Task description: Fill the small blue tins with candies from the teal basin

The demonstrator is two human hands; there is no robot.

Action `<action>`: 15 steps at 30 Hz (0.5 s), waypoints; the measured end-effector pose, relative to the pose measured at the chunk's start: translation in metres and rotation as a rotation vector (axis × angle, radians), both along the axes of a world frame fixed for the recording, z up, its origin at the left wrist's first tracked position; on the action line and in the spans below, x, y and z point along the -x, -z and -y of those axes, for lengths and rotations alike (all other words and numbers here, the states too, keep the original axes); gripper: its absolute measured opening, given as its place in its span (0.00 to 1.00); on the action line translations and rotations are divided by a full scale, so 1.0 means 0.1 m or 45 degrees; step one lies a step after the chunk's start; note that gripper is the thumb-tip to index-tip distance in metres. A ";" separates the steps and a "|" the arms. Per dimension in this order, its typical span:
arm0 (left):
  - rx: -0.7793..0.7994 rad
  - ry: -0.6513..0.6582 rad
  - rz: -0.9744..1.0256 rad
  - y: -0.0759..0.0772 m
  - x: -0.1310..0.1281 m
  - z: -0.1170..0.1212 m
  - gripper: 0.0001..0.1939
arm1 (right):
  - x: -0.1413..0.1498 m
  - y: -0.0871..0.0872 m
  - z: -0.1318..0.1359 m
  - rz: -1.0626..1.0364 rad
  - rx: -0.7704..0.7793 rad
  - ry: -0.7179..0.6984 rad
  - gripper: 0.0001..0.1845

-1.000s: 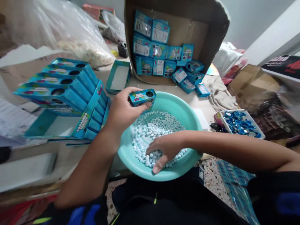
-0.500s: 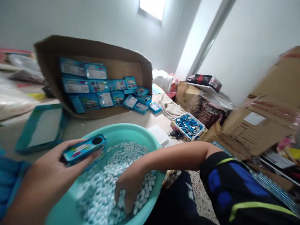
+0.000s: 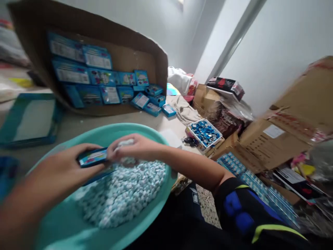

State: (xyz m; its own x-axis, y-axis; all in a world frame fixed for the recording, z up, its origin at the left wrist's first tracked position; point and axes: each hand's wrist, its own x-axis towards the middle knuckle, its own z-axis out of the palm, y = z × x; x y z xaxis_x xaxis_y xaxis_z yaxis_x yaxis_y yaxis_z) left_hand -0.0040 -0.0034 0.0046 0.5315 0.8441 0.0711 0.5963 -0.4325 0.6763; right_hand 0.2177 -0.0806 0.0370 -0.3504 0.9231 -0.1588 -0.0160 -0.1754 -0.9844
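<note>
My left hand [image 3: 61, 168] grips a small blue printed carton [image 3: 93, 157] over the left side of a turquoise plastic basin [image 3: 127, 129]. Closed around a few pale pellets, my right hand [image 3: 142, 147] is at the carton's right end; its fingertips hide that end. White and light-blue pellets [image 3: 127, 194] lie heaped in the basin below both hands. Whether any pellets are inside the carton I cannot tell.
Behind the basin, a big cardboard box [image 3: 125, 52] lies on its side with several blue cartons [image 3: 97, 74] stacked in it. A blue tray [image 3: 33, 119] sits at left. To the right are a white box of blue-and-silver pieces [image 3: 204, 133] and large brown boxes [image 3: 262, 146].
My right hand has come up out of the pellets to the carton's end, carrying some. The left hand still holds the carton. The view has tilted downward.
</note>
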 end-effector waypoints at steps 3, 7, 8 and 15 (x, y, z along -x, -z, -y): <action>-0.019 0.048 -0.096 -0.16 -0.05 0.17 0.23 | 0.07 -0.02 -0.19 -0.220 0.032 0.306 0.13; 0.012 0.139 -0.018 -0.23 -0.08 0.27 0.18 | 0.21 -0.04 -0.42 -0.267 -0.024 0.491 0.22; 0.022 0.155 0.022 -0.23 -0.07 0.27 0.18 | 0.24 -0.03 -0.44 -0.248 -0.039 0.516 0.23; 0.022 0.148 0.116 -0.15 -0.06 0.30 0.23 | 0.29 0.11 -0.36 -0.060 -0.147 0.486 0.22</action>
State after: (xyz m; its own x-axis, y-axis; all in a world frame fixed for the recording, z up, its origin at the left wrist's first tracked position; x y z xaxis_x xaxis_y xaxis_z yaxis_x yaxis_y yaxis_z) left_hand 0.0023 -0.0335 0.0200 0.6175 0.7789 0.1096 0.4787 -0.4827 0.7334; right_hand 0.1889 -0.0447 0.0255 0.0171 0.9991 -0.0387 -0.1040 -0.0367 -0.9939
